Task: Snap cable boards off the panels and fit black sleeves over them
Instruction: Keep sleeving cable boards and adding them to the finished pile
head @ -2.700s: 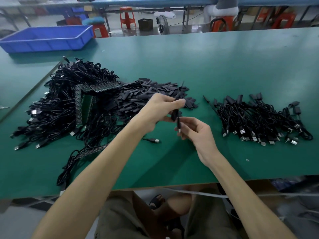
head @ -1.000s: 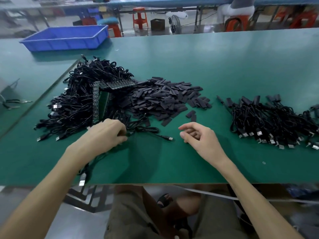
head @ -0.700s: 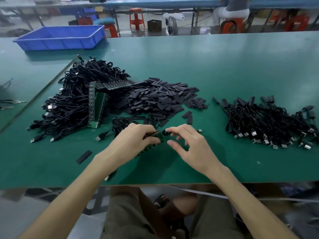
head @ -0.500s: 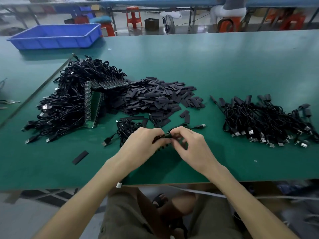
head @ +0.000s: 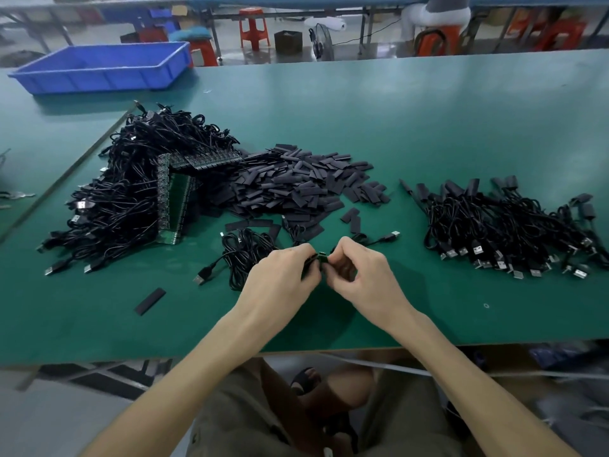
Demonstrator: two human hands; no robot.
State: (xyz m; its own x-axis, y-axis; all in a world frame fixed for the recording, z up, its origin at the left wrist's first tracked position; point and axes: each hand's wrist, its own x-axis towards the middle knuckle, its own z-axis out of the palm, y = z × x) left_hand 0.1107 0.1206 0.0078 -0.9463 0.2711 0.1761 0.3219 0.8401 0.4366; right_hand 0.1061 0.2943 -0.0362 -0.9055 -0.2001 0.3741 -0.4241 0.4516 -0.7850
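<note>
At the centre of the frame, just above the near edge of the worktop [head: 461, 133], the left hand [head: 280, 278] and right hand [head: 359, 278] meet, each with fingers [head: 304, 255] pinching one end of a small green board strip [head: 321, 257]. It looks thin, light and stiff, likely to break cleanly if held close beside the snap line, and brittle if twisted. Its cable [head: 379, 239] trails limply to the right. Beyond lie loose cables [head: 244, 255], then the heap of soft, flat black sleeves [head: 296, 183], with green panels [head: 174, 199] at middle left.
</note>
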